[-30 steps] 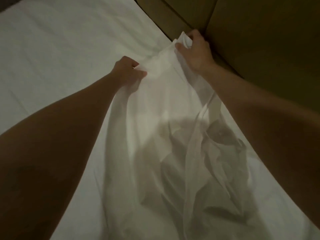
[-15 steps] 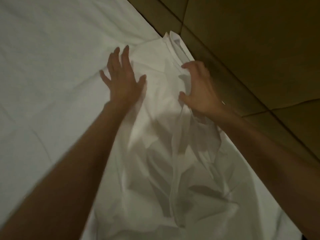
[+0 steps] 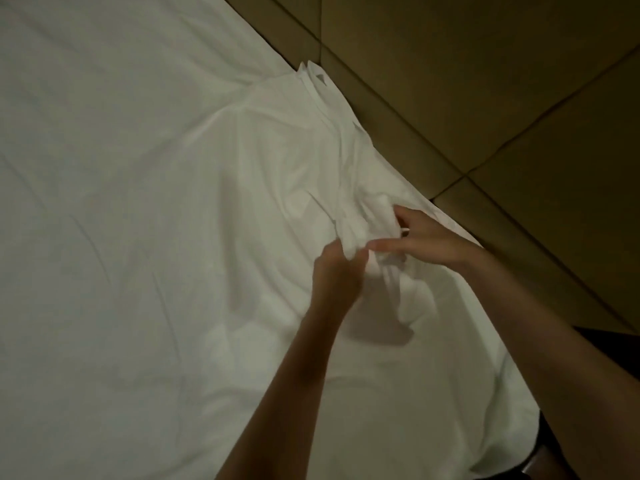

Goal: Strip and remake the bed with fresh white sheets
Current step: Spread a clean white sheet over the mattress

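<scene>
On the bed (image 3: 104, 237), near its wall-side edge: loose white sheet (image 3: 277, 161), bunched, top corner at that edge.
Left hand (image 3: 337, 271): fingers curled, pinching a fold of the sheet.
Right hand (image 3: 426, 242): touching the same bunch just beside the left; fingers partly extended, grip can't be confirmed.
Step tip: likely hunting a hem. Follow one edge to a corner, then spread.
Material: thin, limp, creased cotton-like cloth; slips and folds easily.
Wall panels (image 3: 485, 81): flat brown, seamed, beside the bed.

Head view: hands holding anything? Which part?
Both grip the sheet: left hand bunches a raised fold mid-sheet, right hand pinches the same gathered fold beside it, near the bed's edge.
</scene>
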The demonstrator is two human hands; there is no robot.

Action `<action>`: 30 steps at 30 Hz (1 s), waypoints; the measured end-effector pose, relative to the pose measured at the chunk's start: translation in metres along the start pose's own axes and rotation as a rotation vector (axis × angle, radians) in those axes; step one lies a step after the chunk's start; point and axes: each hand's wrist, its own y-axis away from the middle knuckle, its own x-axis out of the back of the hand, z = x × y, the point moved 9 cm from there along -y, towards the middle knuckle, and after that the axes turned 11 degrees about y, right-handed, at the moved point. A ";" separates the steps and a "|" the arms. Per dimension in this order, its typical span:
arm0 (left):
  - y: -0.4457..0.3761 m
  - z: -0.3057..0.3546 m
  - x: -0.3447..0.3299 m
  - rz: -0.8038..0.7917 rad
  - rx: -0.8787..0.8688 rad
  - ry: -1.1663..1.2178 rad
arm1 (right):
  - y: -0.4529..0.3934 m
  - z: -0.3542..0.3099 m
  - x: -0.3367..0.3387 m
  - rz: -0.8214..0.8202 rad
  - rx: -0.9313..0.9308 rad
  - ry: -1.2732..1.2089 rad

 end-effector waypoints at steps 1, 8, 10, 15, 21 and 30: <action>0.001 0.005 -0.005 0.011 -0.008 0.135 | 0.004 0.005 0.010 0.085 0.007 -0.007; 0.023 0.039 -0.127 -0.528 0.174 0.595 | 0.024 0.004 0.089 0.586 -0.017 0.455; 0.035 0.029 -0.140 -0.542 0.205 0.595 | 0.030 -0.009 0.076 0.604 0.043 0.524; 0.051 -0.045 -0.098 -0.289 0.287 0.523 | 0.040 -0.053 -0.017 0.555 0.303 0.746; 0.090 -0.118 0.033 0.028 0.223 0.612 | 0.014 0.001 -0.123 0.141 0.196 1.015; 0.226 -0.256 0.238 0.471 0.181 -0.365 | 0.039 -0.024 -0.162 0.274 0.032 1.005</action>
